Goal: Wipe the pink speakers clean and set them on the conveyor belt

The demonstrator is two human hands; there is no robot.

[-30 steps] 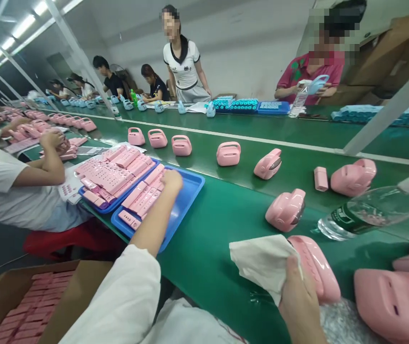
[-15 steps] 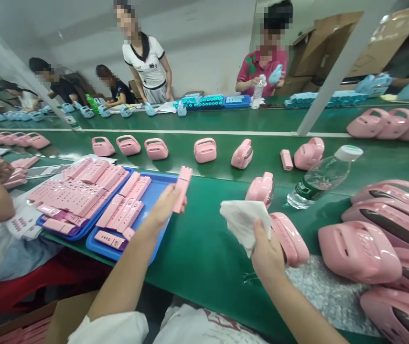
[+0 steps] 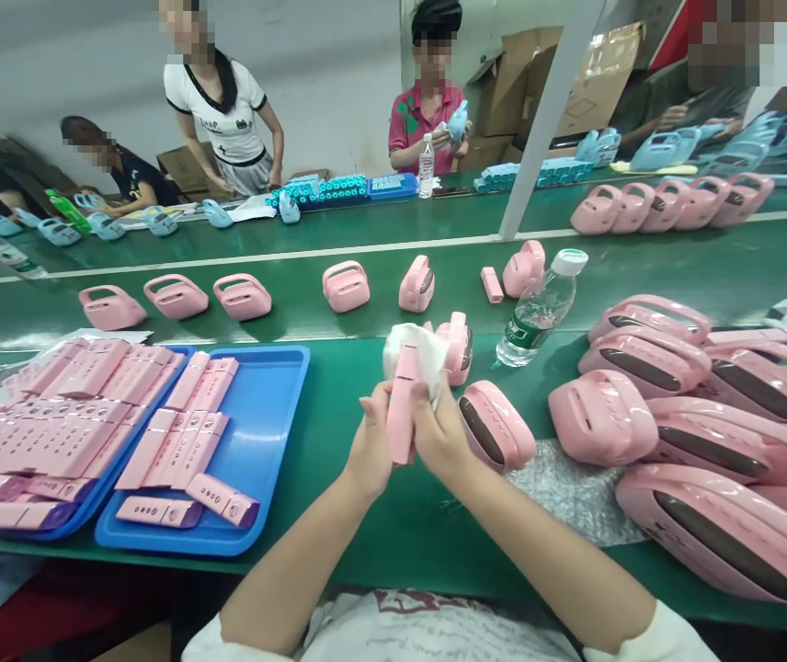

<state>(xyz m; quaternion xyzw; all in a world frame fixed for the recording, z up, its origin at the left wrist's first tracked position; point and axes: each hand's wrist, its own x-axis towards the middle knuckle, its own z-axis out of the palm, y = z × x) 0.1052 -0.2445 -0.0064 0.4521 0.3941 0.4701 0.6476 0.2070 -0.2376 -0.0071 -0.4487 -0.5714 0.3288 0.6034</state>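
Note:
In front of me my left hand (image 3: 370,446) is closed round a slim pink plastic microphone-like stick (image 3: 402,414), held upright. My right hand (image 3: 440,432) grips a white cloth (image 3: 427,354), pressed against the stick's upper part and side; its thumb lies on the stick. Just right of the hands, a pink handled speaker-like case (image 3: 496,425) with a dark oval front rests on the green bench. Another pink case (image 3: 461,348) stands partly behind the cloth. To the left, a blue tray (image 3: 273,432) holds several more pink sticks (image 3: 190,450).
A fuller blue tray (image 3: 83,515) of pink sticks lies at far left. A water bottle (image 3: 538,313) stands beyond my right hand. Pink cases (image 3: 717,533) crowd the right side, near bubble wrap (image 3: 573,492). Across the bench, a person in a pink shirt (image 3: 407,129) handles a blue case.
My left hand has brought the pink stick rightward from above the tray. Both hands have come together, and the cloth now touches the stick. The view has turned to the right.

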